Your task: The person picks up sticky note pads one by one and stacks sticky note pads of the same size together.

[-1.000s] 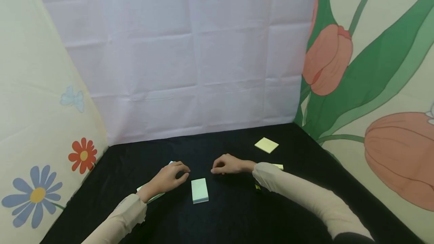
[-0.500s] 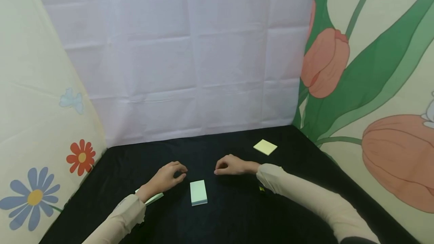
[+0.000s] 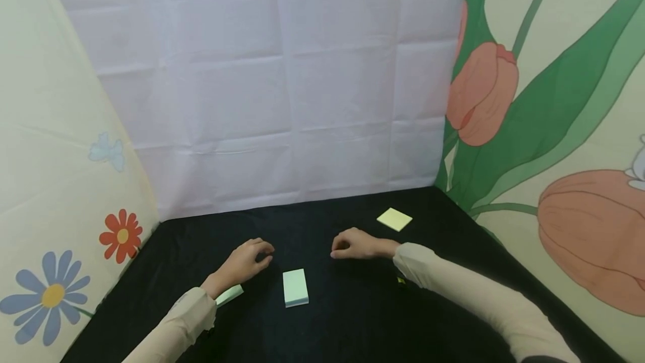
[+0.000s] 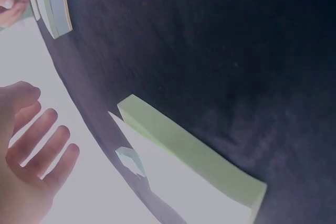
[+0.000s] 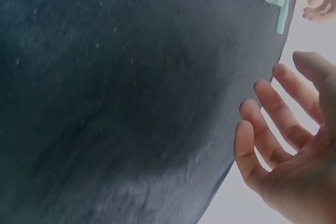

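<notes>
On the black cloth between the hands, a little nearer the wearer, lies a pale green pad of paper (image 3: pixel 295 287). The left hand (image 3: pixel 243 263), at its upper left, hovers with loosely bent fingers and holds nothing. Under its wrist a second green pad (image 3: pixel 229 294) is partly hidden; the left wrist view shows this green pad (image 4: pixel 194 156) with its top sheet lifted, beside the left hand (image 4: pixel 37 150). The right hand (image 3: pixel 359 244) is right of the middle pad, empty, its fingers relaxed and apart in the right wrist view, where the hand (image 5: pixel 294 140) touches nothing.
A yellow square pad (image 3: pixel 395 219) lies at the back right, beyond the right hand. A small yellow thing (image 3: pixel 401 280) shows beside the right sleeve. Behind the black cloth hangs a white sheet (image 3: pixel 292 99), with flowered cloths at both sides.
The right hand has moved to the right, away from the middle pad. The left hand has shifted slightly left. The pads lie as before, and the view has tilted a little.
</notes>
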{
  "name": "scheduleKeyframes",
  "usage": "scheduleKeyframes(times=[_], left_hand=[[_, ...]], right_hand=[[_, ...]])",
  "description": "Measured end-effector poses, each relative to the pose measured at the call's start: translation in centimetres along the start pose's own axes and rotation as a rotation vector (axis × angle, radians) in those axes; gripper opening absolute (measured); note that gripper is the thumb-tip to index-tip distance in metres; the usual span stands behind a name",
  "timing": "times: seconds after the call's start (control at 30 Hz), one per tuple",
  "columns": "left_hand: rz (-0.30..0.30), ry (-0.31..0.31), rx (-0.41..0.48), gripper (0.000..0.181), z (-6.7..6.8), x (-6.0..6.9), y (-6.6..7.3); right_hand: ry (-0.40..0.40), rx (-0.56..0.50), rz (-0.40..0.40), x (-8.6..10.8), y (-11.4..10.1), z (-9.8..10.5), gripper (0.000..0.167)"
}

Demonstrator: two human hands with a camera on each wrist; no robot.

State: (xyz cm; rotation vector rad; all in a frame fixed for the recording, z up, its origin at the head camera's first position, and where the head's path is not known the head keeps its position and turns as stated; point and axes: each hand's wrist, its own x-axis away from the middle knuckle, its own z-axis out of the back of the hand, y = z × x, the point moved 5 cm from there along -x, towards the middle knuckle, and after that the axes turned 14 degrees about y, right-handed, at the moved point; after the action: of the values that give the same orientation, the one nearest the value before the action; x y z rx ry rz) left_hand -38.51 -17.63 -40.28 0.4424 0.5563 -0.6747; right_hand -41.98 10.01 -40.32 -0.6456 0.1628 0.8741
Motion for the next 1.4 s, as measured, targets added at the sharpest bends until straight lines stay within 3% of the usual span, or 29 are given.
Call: scheduleKeyframes(times=[0.2, 0.63, 0.83, 1.4], left_hand=[[0.004, -0.027, -0.004, 0.02, 0.1, 0.1, -0.5], [0.021, -0.01, -0.032, 0.02, 0.6, 0.1, -1.1], [0.04, -0.015, -0.04, 0.018, 0.6, 0.2, -1.2], [0.015, -0.013, -0.029, 0.019, 0.4, 0.6, -2.3]], right_hand=[[0.013, 0.013, -0.011, 0.5, 0.6, 1.2, 0.012], [-0.023, 0.082, -0.029, 1.5, 1.6, 2.2, 0.011], [-0.014, 0.116, 0.006, 2.0, 1.7, 2.8, 0.01], [0.003, 0.13, 0.082, 3.7, 3.4, 4.1, 0.005]])
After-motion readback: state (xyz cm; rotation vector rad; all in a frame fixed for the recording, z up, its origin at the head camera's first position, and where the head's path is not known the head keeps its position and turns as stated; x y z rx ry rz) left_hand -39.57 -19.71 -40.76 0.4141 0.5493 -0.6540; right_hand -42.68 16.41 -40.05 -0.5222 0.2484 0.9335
